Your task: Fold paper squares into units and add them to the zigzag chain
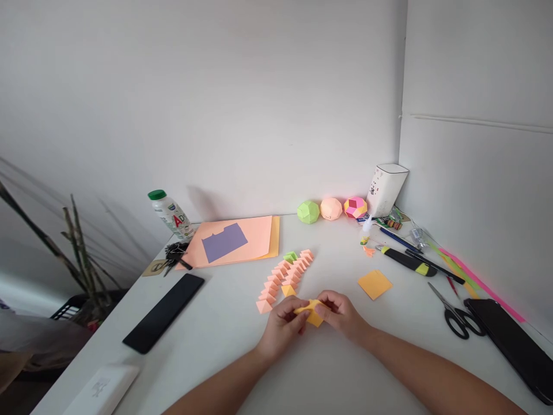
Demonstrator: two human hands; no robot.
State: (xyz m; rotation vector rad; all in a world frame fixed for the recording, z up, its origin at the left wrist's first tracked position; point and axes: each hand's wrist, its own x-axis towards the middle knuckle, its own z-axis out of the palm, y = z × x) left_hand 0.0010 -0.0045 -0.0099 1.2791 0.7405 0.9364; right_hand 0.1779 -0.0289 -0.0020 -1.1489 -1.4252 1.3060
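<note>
Between my two hands is a small piece of folded yellow-orange paper (317, 319). My left hand (283, 323) pinches its left side, thumb and fingers closed. The right side is gripped by my right hand (343, 315), also closed, with fingers partly hiding the folds. Just beyond the left hand stand two rows of folded peach paper units (271, 286), with a green folded unit (291, 257) at the far end and a yellow folded unit (288, 290) at the near end. To the right of my hands lies a flat orange paper square (375, 284).
Scissors (457, 317), a box cutter (408, 260), a glue bottle (366, 233) and a black case (512, 346) lie at right. Paper balls (331, 209) line the wall. Paper sheets (259, 242), a bottle (170, 214), keys (175, 253) and a black phone (164, 312) are left.
</note>
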